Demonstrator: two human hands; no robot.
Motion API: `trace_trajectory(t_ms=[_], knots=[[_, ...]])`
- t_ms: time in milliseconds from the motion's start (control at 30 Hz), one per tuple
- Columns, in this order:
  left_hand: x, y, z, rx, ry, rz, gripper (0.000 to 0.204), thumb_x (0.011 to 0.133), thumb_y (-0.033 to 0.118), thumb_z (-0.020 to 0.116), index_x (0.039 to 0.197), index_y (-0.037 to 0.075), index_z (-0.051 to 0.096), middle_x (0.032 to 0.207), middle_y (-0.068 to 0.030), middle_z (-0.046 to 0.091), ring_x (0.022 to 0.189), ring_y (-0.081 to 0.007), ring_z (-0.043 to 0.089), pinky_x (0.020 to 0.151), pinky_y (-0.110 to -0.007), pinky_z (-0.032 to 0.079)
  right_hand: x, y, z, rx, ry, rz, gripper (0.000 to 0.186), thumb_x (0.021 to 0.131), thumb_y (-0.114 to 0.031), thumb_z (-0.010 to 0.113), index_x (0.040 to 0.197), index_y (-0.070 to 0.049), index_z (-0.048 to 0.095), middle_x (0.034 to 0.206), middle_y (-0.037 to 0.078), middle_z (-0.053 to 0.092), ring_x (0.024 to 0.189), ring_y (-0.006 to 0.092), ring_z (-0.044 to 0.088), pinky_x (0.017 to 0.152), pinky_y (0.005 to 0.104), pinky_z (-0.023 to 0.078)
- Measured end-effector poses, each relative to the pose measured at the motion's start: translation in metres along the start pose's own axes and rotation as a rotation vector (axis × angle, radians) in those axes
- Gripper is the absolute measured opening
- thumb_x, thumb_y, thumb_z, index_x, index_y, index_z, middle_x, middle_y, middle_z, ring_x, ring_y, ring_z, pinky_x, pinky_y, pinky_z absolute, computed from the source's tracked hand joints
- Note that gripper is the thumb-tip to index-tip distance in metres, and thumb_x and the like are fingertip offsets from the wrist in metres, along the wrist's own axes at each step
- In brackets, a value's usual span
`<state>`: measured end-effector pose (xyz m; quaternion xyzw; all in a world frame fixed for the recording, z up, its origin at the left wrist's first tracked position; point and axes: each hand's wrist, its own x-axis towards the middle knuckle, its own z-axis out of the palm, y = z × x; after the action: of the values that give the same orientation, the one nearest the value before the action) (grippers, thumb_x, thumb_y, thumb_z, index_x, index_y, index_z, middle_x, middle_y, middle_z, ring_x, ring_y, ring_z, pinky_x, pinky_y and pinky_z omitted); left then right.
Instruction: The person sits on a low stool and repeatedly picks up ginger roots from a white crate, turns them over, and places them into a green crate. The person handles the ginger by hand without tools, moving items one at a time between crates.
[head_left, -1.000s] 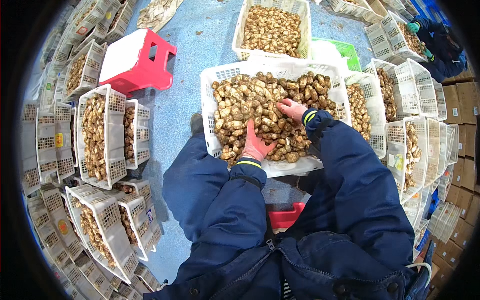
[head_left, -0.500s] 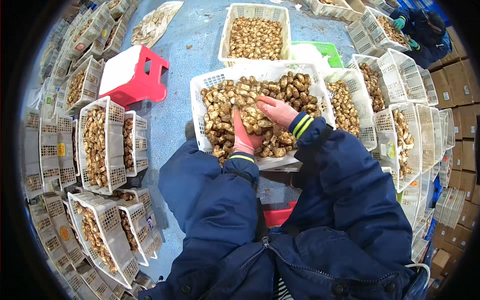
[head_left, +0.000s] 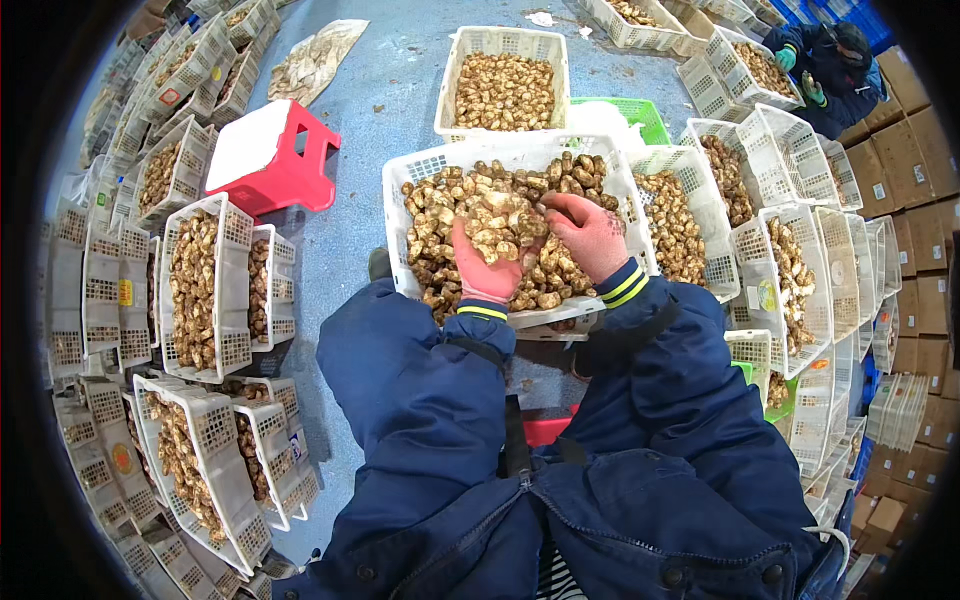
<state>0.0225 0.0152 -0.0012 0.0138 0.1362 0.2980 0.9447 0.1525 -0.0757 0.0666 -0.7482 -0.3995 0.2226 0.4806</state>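
Note:
A white plastic crate (head_left: 398,215) in front of me holds many knobbly brown-and-cream tubers (head_left: 430,258). Their exact kind I cannot tell. My left hand (head_left: 485,268) cups a pale, lumpy clump of tubers (head_left: 498,222) just above the heap, thumb up along its left side. My right hand (head_left: 592,238) is beside the clump, its fingers bent toward the clump's right edge. Whatever may be between those fingertips is hidden.
Another crate of tubers (head_left: 559,100) stands beyond, with a green basket (head_left: 645,118) beside it. A red stool with a white top (head_left: 245,160) is at left. Crates line both sides. At far right a co-worker (head_left: 835,75) handles another crate near cardboard boxes (head_left: 915,165).
My left hand has turned palm up and lifted a clump off the heap. My right hand has drawn slightly right, fingers curled. The view has shifted a little.

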Motion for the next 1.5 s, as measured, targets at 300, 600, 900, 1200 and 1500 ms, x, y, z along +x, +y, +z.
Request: trace_trajectory(t_ms=[300,600,900,1200,1500], knots=[[-0.004,-0.006,0.010,0.139,0.202,-0.119,0.053,0.094,0.059,0.042,0.133,0.025,0.051,0.131,-0.0026,0.055,0.117,-0.0268,0.054,0.092,-0.059,0.045,0.018,-0.003,0.018,-0.515,-0.080,-0.278,0.038,0.082,-0.018,0.066,0.119,-0.015,0.062,0.108,0.010,0.065,0.099,0.0300,0.062,0.085,0.0409,0.050],[0.005,-0.003,-0.005,-0.036,-0.036,0.005,0.049,0.095,0.056,0.041,0.123,0.018,0.057,0.129,-0.0084,0.059,0.118,-0.0332,0.054,0.094,-0.055,0.048,0.033,0.017,-0.040,0.291,0.201,-0.056,0.035,0.088,-0.005,0.063,0.123,-0.001,0.061,0.103,0.007,0.070,0.087,0.0100,0.063,0.076,0.0245,0.051],[0.005,-0.009,-0.001,-0.115,-0.045,0.071,0.050,0.096,0.057,0.040,0.126,0.020,0.055,0.130,-0.0084,0.058,0.119,-0.0367,0.054,0.095,-0.060,0.047,0.005,0.031,-0.044,-0.227,0.071,-0.036,0.048,0.083,-0.030,0.071,0.123,-0.006,0.061,0.109,0.014,0.065,0.094,0.0264,0.065,0.084,0.0359,0.052],[0.012,-0.009,-0.011,-0.099,-0.101,0.029,0.053,0.095,0.057,0.039,0.129,0.019,0.055,0.133,-0.0056,0.057,0.114,-0.0265,0.056,0.086,-0.046,0.050,0.010,0.007,0.008,-0.307,-0.054,-0.423,0.042,0.079,-0.017,0.070,0.119,-0.009,0.060,0.116,0.014,0.061,0.105,0.0334,0.059,0.089,0.0405,0.049],[0.008,-0.006,-0.003,-0.229,-0.072,0.025,0.046,0.096,0.050,0.044,0.125,0.015,0.055,0.132,-0.0109,0.056,0.123,-0.0347,0.051,0.101,-0.062,0.041,0.020,0.016,-0.006,0.816,-0.070,0.232,0.039,0.097,-0.007,0.052,0.134,0.004,0.048,0.123,0.012,0.060,0.105,0.0214,0.063,0.089,0.0338,0.055]])
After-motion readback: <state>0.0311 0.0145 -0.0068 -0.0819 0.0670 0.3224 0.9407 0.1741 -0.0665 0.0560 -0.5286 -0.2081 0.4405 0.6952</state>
